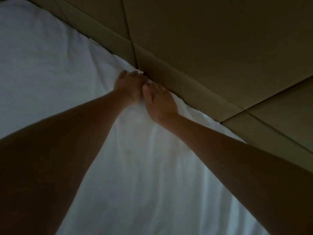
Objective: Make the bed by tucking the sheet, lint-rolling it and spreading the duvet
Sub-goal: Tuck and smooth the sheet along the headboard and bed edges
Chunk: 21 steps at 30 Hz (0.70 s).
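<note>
A white sheet (50,68) covers the mattress and fills the left and lower part of the head view. Both my arms reach forward to its far edge, where it meets the padded headboard. My left hand (130,83) lies on the sheet's edge with its fingertips pushed into the gap at the headboard. My right hand (160,102) sits right beside it, palm down, fingers also pressing the bunched sheet edge into that gap. The fingertips of both hands are partly hidden in the fold. Wrinkles run from the hands toward me.
A beige padded headboard (203,48) with stitched panel seams runs diagonally from upper left to lower right, close against the mattress edge. The room is dim. No lint roller or duvet is in view.
</note>
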Available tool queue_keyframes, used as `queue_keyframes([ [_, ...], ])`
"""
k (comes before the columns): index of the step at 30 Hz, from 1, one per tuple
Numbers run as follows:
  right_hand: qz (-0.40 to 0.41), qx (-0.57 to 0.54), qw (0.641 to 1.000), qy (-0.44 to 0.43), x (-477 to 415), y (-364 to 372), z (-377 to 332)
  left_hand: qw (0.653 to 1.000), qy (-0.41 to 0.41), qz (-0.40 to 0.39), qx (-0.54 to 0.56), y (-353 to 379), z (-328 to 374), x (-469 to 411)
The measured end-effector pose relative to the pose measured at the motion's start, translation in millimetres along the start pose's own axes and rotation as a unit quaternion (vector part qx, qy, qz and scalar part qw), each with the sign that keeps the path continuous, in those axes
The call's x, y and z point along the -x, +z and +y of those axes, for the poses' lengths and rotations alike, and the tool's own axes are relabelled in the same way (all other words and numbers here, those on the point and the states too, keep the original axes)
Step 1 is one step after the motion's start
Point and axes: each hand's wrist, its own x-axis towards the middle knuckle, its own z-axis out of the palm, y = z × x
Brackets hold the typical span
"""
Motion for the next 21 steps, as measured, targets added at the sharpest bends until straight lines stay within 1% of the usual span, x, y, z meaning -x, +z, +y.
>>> queue_keyframes([
  [2, -0.012, -0.020, 1.000, 0.006, -9, 3, -1, 0.999, 0.009, -0.032, -0.028, 0, -4, -5],
  [4, -0.026, -0.010, 1.000, 0.005, -14, 5, 3, 0.999, -0.007, -0.040, -0.017, -3, -9, -17],
  [6, -0.043, -0.009, 0.999, 0.015, -18, 4, 8, 0.995, -0.059, -0.069, 0.034, -12, -12, -28],
  [8, -0.050, 0.010, 0.999, 0.003, -22, 3, 10, 0.986, -0.082, -0.087, 0.115, -16, -15, -34],
  [9, -0.044, 0.015, 0.999, -0.009, -25, 5, 10, 0.984, -0.072, -0.072, 0.148, -15, -17, -34],
  [10, -0.038, 0.010, 0.999, -0.020, -28, 4, 8, 0.982, -0.048, -0.038, 0.178, -11, -20, -31],
  [11, -0.029, 0.005, 0.999, -0.034, -32, 4, 5, 0.976, -0.034, 0.008, 0.216, -5, -25, -24],
  [12, -0.019, 0.007, 0.999, -0.048, -37, 7, 1, 0.960, -0.042, 0.067, 0.269, -2, -29, -17],
  [13, -0.011, 0.012, 0.998, -0.062, -43, 10, -3, 0.950, -0.050, 0.115, 0.285, 1, -32, -13],
  [14, -0.012, 0.016, 0.998, -0.064, -48, 14, -7, 0.957, -0.047, 0.134, 0.252, 3, -35, -12],
  [15, -0.010, 0.025, 0.997, -0.069, -52, 18, -10, 0.969, -0.044, 0.125, 0.206, 4, -38, -13],
  [17, -0.008, 0.013, 0.998, -0.062, -58, 22, -12, 0.988, -0.043, 0.088, 0.117, 3, -39, -15],
  [19, -0.014, -0.036, 0.998, -0.050, -63, 21, -10, 0.995, -0.052, 0.048, 0.070, 1, -36, -16],
  [21, -0.035, -0.076, 0.996, -0.019, -67, 16, -10, 0.996, -0.074, 0.013, 0.045, -4, -32, -23],
])
